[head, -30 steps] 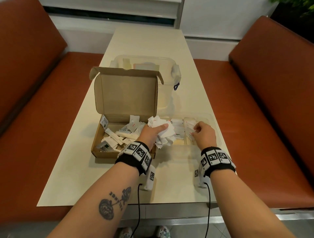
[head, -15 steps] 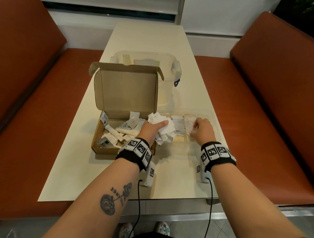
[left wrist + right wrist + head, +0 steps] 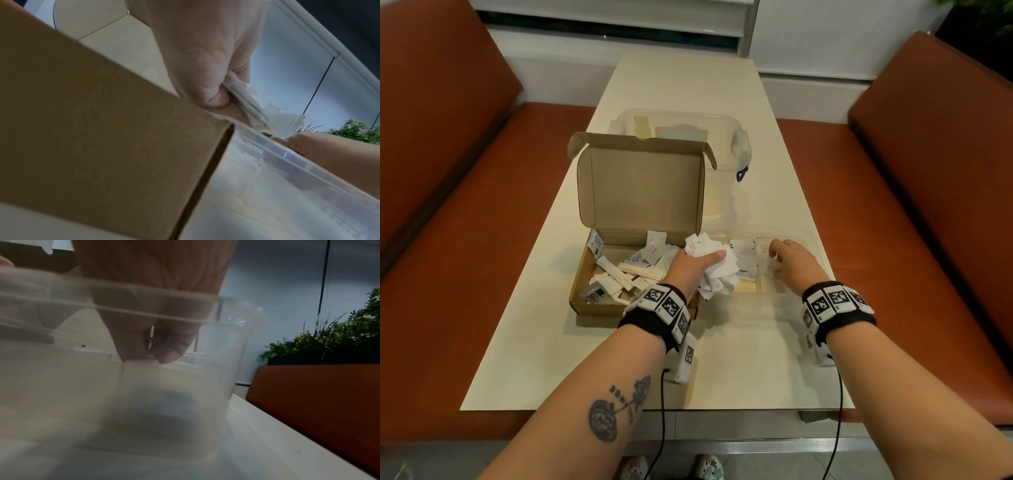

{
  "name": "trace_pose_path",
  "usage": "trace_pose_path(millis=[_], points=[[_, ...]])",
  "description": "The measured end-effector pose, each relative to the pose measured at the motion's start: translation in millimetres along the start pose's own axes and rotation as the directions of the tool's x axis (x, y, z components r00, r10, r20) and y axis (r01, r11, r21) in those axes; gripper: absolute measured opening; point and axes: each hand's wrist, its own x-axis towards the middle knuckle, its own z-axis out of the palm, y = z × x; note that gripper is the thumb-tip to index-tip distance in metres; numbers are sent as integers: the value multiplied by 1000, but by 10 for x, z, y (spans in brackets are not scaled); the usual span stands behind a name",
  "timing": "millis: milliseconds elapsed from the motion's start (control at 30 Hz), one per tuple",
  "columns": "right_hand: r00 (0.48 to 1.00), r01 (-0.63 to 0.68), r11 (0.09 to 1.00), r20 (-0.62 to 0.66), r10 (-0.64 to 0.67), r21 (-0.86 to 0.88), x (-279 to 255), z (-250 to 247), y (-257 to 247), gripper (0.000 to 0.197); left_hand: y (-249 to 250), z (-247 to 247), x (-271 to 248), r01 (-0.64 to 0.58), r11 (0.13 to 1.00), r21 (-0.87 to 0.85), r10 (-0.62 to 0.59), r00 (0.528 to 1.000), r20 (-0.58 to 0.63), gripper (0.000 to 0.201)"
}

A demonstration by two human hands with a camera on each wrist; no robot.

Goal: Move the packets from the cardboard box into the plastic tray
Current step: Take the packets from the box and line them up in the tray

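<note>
Head view only: the whole table (image 3: 722,102), the open cardboard box (image 3: 640,192) with its lid standing up, and the clear plastic tray (image 3: 784,308) just beside the box's right wall, toward the table's near right edge.
Left wrist view only: my left hand (image 3: 205,65) from below, its fingers (image 3: 213,97) curled tight round a bundle of packets (image 3: 287,121); the box's outer wall fills the lower left, with the tray rim touching its corner.
Right wrist view only: my right hand (image 3: 156,321) seen through the tray's cloudy wall, fingertips (image 3: 170,352) bunched together and pointing down into a compartment. I cannot tell whether they pinch anything there.
Left hand: in the head view it grips a crumpled handful of white packets over the seam between box and tray.
Right hand: over the tray's far right compartments, fingers lightly curled, touching a packet in the tray (image 3: 770,263); grip unclear.
Box contents: many loose packets in the box (image 3: 626,270), some flat, some long sticks, piled along the floor.
Tray contents: a few white packets in the far compartments, 1 printed "Pepper"; the near part shows bare plastic.
Behind the box: a clear lidded container (image 3: 722,144) at the table's middle.
</note>
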Motion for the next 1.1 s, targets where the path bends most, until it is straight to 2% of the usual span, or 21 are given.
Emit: trace_pose_path(millis=[133, 333, 433, 600, 800, 1100], points=[[1000, 20, 1000, -19, -20, 5, -10, -40, 17, 25, 6, 4, -12, 13, 1000, -14, -12, 1000, 11, 21], [999, 43, 997, 4, -43, -62, -9, -23, 14, 27, 5, -5, -15, 3, 1000, 15, -3, 1000, -3, 37], [1000, 28, 999, -8, -29, -34, -28, -16, 5, 27, 14, -8, -19, 4, 1000, 23, -4, 1000, -1, 39], [997, 27, 999, -69, -24, 33, -47, -27, 17, 30, 7, -16, -6, 2, 1000, 28, -2, 1000, 15, 38], [999, 3, 1000, -45, -1, 25, -79, -13, 31, 18, 26, -4, -21, 21, 1000, -1, -21, 998, 65, 15], [999, -33, 999, 0, 33, -11, -91, -72, -55, 23, 29, -2, -36, 18, 1000, 5, -18, 998, 61, 23]])
